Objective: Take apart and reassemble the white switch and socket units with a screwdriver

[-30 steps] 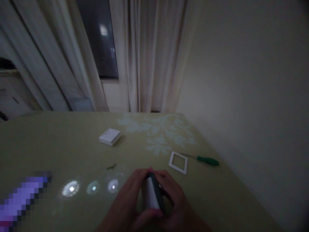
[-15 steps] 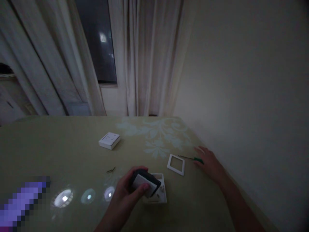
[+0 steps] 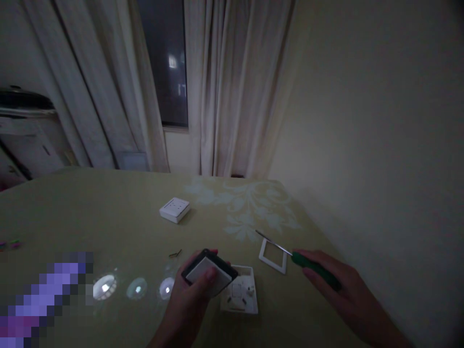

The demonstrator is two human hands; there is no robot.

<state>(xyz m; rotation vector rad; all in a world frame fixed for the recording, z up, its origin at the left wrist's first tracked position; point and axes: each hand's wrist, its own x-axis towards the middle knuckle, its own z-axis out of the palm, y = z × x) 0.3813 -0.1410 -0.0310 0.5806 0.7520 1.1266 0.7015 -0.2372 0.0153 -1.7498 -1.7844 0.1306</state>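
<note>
My left hand [image 3: 194, 302] is closed round a square switch module [image 3: 209, 273] with a dark rim and white face, held just above the table. Right beside it on the table lies a white back plate [image 3: 241, 295]. My right hand [image 3: 340, 292] grips the green handle of a screwdriver [image 3: 311, 268], whose thin metal shaft points left and crosses over a white square frame [image 3: 272, 255].
A complete white wall switch [image 3: 174, 210] lies farther back on the yellow-green table [image 3: 108, 217]. Two small screws [image 3: 175, 253] lie left of my left hand. Curtains and a dark window stand behind; a bare wall runs along the right table edge.
My right hand left the module, reached right to the screwdriver and picked it up. My left hand turned the module face-up, exposing the back plate on the table.
</note>
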